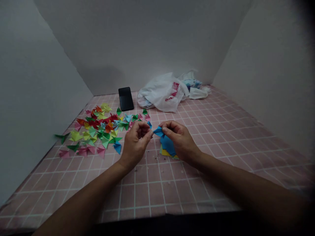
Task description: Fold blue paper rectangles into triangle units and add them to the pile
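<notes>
Head view: blue paper (158,131) sits pinched between left hand (135,141) and right hand (180,140).

Dim, even light; dark vignette at the corners, wide-angle bending at the edges, slight softness throughout.

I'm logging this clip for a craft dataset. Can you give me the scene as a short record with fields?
surface: pink gridded mat
left hand: pinches the blue paper piece
right hand: pinches the same piece
beneath hands: paper sheets, blue over yellow
left side: folded paper triangles, many colours
back: black phone, white plastic bag
</notes>
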`<state>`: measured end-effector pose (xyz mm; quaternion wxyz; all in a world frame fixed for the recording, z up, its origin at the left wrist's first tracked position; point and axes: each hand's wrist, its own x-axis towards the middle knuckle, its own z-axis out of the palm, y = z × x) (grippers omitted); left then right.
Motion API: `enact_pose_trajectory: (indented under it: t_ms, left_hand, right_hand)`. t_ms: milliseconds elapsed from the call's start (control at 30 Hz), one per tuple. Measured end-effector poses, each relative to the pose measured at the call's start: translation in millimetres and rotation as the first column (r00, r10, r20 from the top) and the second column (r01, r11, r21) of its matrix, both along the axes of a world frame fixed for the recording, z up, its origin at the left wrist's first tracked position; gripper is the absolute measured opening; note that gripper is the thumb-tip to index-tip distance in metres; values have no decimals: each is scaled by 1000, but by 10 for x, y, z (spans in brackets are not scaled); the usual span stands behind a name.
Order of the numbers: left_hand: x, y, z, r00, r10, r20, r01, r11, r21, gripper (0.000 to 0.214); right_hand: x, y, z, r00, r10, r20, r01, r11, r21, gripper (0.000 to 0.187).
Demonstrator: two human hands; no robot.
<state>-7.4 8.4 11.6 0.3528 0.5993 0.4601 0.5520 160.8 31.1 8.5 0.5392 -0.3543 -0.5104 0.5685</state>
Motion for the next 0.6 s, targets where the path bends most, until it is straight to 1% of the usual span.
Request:
enact_pose_trajectory:
  t_ms: [100, 200, 233, 333, 400, 500, 567, 600]
  left_hand:
    - [-6, 13, 1, 992, -24, -122, 28, 999, 36, 23]
    - [-9, 13, 9, 974, -20, -227, 38, 996, 78, 10]
    - [-9, 9, 13, 972, -10, -236, 30, 996, 78, 8]
    - [-9, -8, 24, 973, -2, -230, 11, 999, 39, 16]
    - [-7, -16, 32, 974, -4, -228, 11, 999, 30, 18]
    - [-1, -16, 49, 960, 12, -281, 19, 994, 108, 19]
    - [4, -13, 64, 944, 6, -328, 50, 985, 164, 15]
    - [5, -11, 70, 941, -7, -339, 69, 983, 172, 12]
  right_hand:
    - [14, 12, 9, 993, -36, 114, 22, 992, 125, 13]
    - [19, 3, 11, 971, -67, 229, 7, 967, 256, 11]
    - [19, -4, 8, 964, -71, 256, -4, 960, 280, 10]
    - [17, -24, -5, 954, -74, 290, -22, 949, 314, 10]
    - [20, -25, -10, 949, -87, 303, -19, 943, 332, 9]
    - [31, -5, -6, 933, -114, 342, -30, 922, 387, 9]
    - [41, 12, 1, 922, -114, 370, -67, 894, 443, 10]
    - [44, 18, 4, 918, -108, 381, -89, 881, 464, 11]
